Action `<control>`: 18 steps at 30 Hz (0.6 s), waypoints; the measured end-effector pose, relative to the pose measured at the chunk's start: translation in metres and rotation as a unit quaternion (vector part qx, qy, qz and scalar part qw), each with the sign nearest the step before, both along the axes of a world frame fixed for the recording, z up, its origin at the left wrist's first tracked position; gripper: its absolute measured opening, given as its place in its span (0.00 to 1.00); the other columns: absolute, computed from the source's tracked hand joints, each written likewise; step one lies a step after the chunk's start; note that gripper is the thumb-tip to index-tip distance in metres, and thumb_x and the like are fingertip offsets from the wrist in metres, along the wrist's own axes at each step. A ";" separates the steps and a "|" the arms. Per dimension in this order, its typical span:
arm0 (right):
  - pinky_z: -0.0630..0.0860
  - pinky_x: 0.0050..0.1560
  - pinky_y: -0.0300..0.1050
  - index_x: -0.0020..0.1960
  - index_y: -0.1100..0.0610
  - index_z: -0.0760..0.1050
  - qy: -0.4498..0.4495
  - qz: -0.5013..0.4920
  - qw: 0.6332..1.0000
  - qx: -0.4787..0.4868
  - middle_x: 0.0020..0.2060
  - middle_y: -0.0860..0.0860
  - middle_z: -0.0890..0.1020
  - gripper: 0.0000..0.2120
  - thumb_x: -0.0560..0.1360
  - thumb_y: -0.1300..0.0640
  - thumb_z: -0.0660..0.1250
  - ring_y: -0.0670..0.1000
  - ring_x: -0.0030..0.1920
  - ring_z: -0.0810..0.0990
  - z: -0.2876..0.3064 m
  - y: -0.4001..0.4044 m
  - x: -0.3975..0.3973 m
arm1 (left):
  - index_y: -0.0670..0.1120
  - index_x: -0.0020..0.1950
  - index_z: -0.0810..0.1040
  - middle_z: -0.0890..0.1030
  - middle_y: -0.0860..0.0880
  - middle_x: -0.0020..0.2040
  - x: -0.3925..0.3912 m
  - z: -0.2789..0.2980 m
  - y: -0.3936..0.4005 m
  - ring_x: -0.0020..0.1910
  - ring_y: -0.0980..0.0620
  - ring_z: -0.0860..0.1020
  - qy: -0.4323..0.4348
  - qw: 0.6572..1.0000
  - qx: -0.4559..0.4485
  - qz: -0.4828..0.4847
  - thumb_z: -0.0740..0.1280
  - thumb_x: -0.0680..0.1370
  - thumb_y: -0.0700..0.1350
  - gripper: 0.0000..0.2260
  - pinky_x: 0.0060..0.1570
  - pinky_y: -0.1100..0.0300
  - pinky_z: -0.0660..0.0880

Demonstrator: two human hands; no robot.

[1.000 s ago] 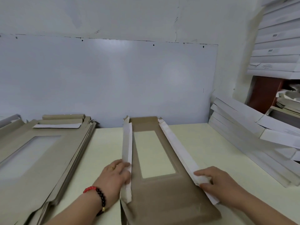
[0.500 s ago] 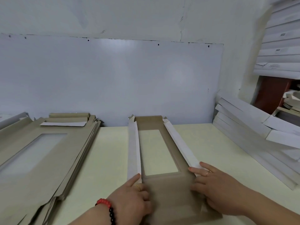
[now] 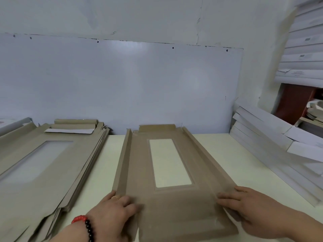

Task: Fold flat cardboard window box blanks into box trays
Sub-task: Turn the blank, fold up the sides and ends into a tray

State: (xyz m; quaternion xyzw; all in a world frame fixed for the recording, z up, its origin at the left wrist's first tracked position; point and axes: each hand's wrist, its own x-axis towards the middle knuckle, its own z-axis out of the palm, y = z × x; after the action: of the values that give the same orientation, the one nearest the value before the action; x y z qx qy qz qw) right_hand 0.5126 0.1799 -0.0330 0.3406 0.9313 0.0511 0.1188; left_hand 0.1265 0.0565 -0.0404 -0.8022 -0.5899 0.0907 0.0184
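Note:
A brown cardboard window box blank (image 3: 139,163) lies lengthwise on the pale table (image 3: 227,154) in front of me, its rectangular window showing the tabletop. Both long side flaps lie spread outward, brown face up, with a shallow crease along each. My left hand (image 3: 113,213) presses flat on the near left part of the blank, fingers stretched toward the middle. My right hand (image 3: 250,206) presses flat on the near right flap, fingers pointing left.
A thick stack of flat brown window blanks (image 3: 43,163) fills the table's left side. White folded boxes (image 3: 279,145) lean in a pile at the right, with more stacked on shelves (image 3: 305,49) above. A white board covers the wall behind.
The two side flaps, folded inward with white faces up a second ago, now lie spread outward and flat. Both hands moved toward me to the blank's near end.

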 end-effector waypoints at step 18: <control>0.70 0.37 0.35 0.36 0.46 0.72 0.189 -0.146 0.971 -0.008 0.28 0.43 0.78 0.16 0.72 0.35 0.63 0.42 0.31 0.75 0.001 0.019 -0.026 | 0.54 0.42 0.74 0.75 0.56 0.42 0.024 -0.004 0.018 0.48 0.55 0.75 -0.124 0.976 0.084 0.157 0.53 0.69 0.73 0.24 0.61 0.59 0.61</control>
State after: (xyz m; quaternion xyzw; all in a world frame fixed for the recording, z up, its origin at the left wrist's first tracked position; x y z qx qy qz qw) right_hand 0.4863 0.1994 -0.0319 0.4758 0.8772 -0.0398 -0.0507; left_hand 0.1507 0.0750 -0.0441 -0.7004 -0.7115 -0.0574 -0.0025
